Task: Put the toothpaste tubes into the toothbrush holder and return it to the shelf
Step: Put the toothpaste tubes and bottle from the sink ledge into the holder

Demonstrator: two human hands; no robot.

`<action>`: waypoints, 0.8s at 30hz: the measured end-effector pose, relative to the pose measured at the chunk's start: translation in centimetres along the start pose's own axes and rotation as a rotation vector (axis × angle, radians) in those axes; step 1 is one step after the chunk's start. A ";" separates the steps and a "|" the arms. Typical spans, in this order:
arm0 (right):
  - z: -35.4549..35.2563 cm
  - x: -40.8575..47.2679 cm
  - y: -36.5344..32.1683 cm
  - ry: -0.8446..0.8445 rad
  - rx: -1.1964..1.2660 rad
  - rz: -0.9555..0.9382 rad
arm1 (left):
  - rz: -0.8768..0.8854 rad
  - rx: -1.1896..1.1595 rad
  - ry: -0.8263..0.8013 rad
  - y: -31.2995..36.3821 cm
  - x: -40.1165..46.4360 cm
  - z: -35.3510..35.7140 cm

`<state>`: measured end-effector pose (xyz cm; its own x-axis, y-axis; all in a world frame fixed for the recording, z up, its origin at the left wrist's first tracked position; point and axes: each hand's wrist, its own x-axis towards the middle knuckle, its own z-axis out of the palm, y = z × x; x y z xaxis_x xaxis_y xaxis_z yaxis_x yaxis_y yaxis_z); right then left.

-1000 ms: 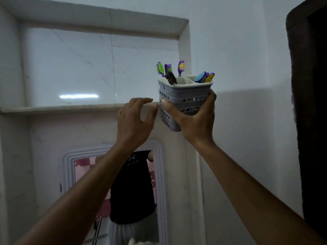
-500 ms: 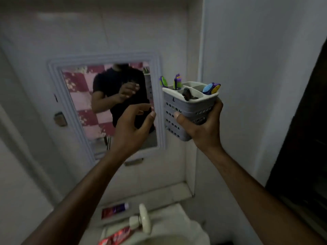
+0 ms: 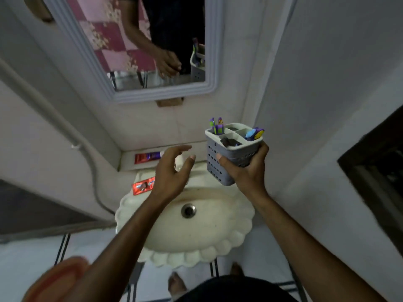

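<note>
Holder held over the sink
Right hand [image 3: 244, 171] grips the toothbrush holder [image 3: 232, 152]; left hand [image 3: 172, 173] hovers with fingers [image 3: 181, 148] spread, above two toothpaste tubes [image 3: 142, 186].

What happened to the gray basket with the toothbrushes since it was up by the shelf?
The right hand carried the toothbrush holder down from the shelf to above the sink. The left hand let go of it and now reaches, open, toward the two toothpaste tubes. The right hand's grip and the toothbrushes inside stayed the same.
</note>
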<state>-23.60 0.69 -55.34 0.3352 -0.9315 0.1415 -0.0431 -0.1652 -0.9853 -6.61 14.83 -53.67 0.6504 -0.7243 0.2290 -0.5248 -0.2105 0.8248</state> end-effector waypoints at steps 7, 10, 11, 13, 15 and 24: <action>1.2 -2.2 6.6 -0.129 -0.318 0.161 | -0.087 0.047 0.084 -4.7 -3.7 2.1; 2.4 -1.9 8.6 -0.148 -0.351 0.160 | -0.143 0.029 0.143 -5.3 -3.7 2.1; 2.9 -1.8 9.2 -0.145 -0.360 0.154 | -0.169 0.014 0.151 -5.5 -3.6 2.0; 4.1 -1.2 10.3 -0.132 -0.364 0.165 | -0.225 -0.003 0.157 -6.8 -3.3 1.9; 5.3 -0.7 11.1 -0.112 -0.347 0.182 | -0.266 -0.013 0.149 -8.7 -2.9 1.7; 9.5 -1.3 12.6 -0.037 -0.298 0.285 | -0.251 0.354 -0.106 -19.2 -0.2 -0.9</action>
<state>-15.64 2.89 -68.83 0.3043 -0.9420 -0.1417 -0.4075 0.0057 -0.9132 3.86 19.63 -69.11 0.7311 -0.6818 -0.0254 -0.5257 -0.5866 0.6160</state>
